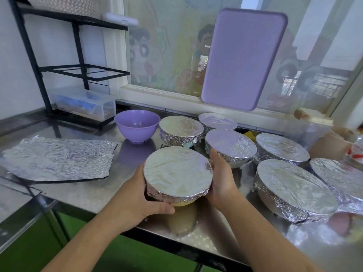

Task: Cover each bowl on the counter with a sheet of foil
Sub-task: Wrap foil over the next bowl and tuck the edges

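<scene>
Both of my hands are clasping one foil-covered bowl (pixel 177 173) near the front edge of the steel counter (pixel 82 193). My left hand (pixel 141 201) is wrapping its left and lower side, thumb curling beneath the crimped foil skirt at the front; my right hand (pixel 221 181) is cupping the right side, palm against the foil wall, fingers curving around toward the back. Neither hand is spread wide: each is closing on the bowl's side, with the foil top flat and taut between them. A yellowish base is showing under the foil. Just behind, an uncovered purple bowl (pixel 137 125) is standing upright. To the left, a loose, crinkled foil sheet (pixel 59 159) is lying flat on the counter, apart from both hands. Six other wrapped bowls are sitting behind and to the right, the nearest (pixel 230 146) just beyond my right fingertips. A purple cutting board (pixel 243 59) is leaning against the window.
</scene>
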Demonstrator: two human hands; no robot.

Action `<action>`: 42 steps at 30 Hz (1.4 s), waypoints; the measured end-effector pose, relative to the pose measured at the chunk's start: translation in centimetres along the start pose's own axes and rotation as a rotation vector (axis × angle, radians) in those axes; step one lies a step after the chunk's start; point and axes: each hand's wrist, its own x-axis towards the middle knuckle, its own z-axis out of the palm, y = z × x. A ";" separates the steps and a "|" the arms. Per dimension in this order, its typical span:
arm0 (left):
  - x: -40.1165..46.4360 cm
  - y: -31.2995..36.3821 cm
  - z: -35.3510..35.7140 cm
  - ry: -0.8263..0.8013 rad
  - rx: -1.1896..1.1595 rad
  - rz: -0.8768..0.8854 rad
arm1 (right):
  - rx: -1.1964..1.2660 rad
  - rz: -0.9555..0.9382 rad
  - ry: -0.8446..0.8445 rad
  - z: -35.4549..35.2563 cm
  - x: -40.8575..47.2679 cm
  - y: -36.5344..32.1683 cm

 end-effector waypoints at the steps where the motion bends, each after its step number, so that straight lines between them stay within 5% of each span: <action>1: -0.1 0.0 -0.2 0.002 0.026 0.006 | -0.038 -0.014 0.002 0.0 -0.2 -0.4; 16: -0.7 0.5 0.2 0.028 0.093 -0.048 | -0.078 -0.057 0.054 0.2 -1.0 -0.1; 19: -0.8 1.1 -1.0 -0.045 -0.047 -0.142 | -0.166 -0.121 0.100 0.0 -1.4 -0.7; 22: -0.3 2.3 -1.2 0.051 -0.220 -0.208 | -0.279 -0.212 0.106 0.1 -1.5 -1.1; 26: -0.5 3.6 1.0 0.150 -0.155 -0.150 | -0.289 -0.229 -0.083 -0.4 -2.8 -0.5; 31: -0.8 3.5 2.6 0.177 -0.241 -0.130 | -0.379 -0.215 -0.512 -3.6 -3.5 0.0; 42: -0.4 2.9 2.2 0.123 -0.174 0.003 | -0.724 -0.360 -0.379 -5.4 -3.9 0.1</action>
